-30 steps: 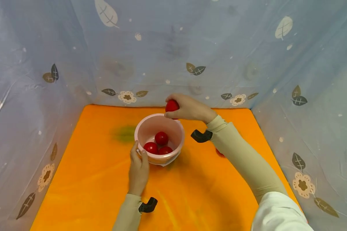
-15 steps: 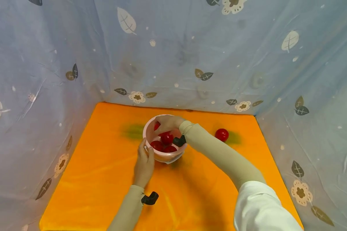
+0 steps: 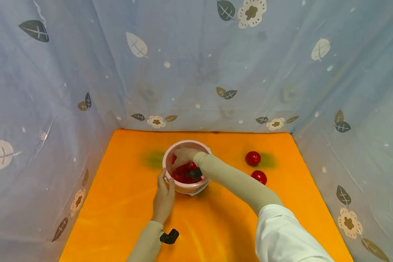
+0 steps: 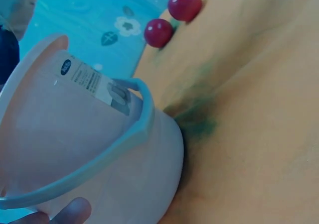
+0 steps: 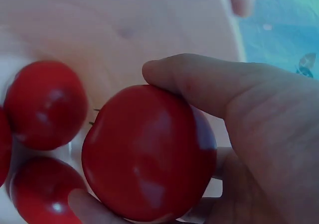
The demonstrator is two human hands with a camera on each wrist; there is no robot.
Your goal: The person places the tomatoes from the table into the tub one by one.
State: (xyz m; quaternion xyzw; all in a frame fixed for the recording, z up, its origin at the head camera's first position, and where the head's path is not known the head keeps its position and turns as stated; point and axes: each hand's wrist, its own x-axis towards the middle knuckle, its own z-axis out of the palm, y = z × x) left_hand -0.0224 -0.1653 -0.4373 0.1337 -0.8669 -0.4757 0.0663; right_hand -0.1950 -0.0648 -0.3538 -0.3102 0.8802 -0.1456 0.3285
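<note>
A pale pink bucket stands upright on the orange cloth, with its handle hanging down the outside. At its near left side my left hand holds the rim, and a fingertip shows beside the handle in the left wrist view. My right hand reaches down inside the bucket. Its thumb and fingers grip a red tomato, as the right wrist view shows. Other tomatoes lie in the bucket to the left of the held one. The hand and forearm partly cover them in the head view.
Two loose tomatoes lie right of the bucket: a farther tomato and a nearer tomato, partly behind the right forearm. Patterned blue-grey curtains stand around the back and sides of the orange cloth.
My right hand has carried the tomato from above the bucket's far rim down into it. My left hand has stayed on the bucket. The head view has shifted a little.
</note>
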